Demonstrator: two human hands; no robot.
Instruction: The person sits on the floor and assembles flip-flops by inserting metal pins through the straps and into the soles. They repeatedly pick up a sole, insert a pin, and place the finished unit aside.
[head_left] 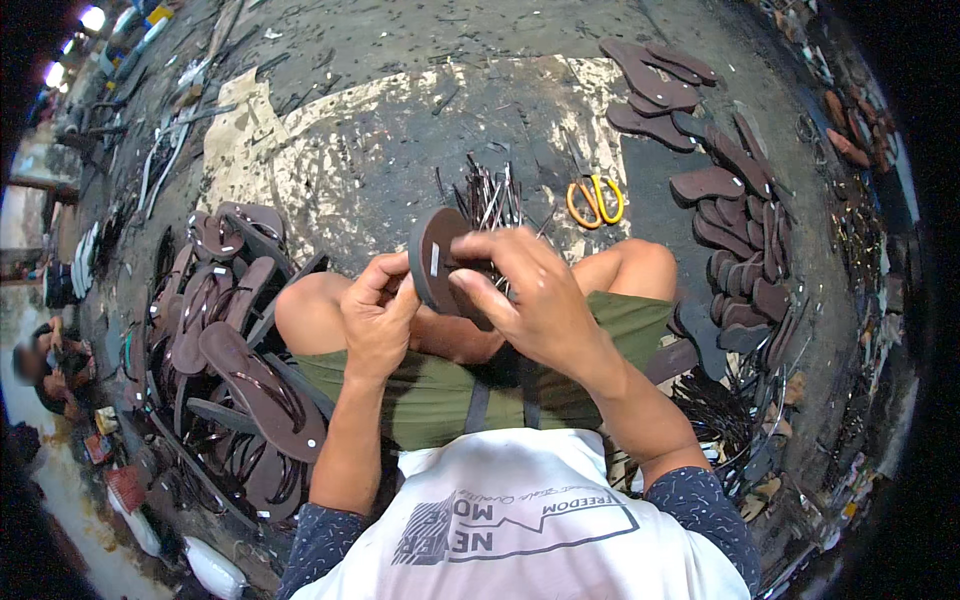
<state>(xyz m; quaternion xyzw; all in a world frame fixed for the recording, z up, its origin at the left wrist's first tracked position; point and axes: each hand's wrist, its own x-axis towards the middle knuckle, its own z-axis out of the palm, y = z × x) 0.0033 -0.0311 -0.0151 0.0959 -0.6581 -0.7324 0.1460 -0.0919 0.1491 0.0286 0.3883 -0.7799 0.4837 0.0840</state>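
A brown sandal sole with a dark edge and a small white sticker is held up on its side above my crossed legs. My left hand grips its left edge between thumb and fingers. At the sole's brown face is my right hand, thumb and fingers bent and drawn close together. Whatever lies between those fingertips is too small and blurred to make out. Just beyond the sole, thin dark shiny straps lie in a loose heap on the ground.
Orange-handled scissors lie on the worn mat ahead. Strapped brown sandals are piled at my left. Loose brown soles spread along the right, with a bundle of black straps by my right elbow. Another person sits far left.
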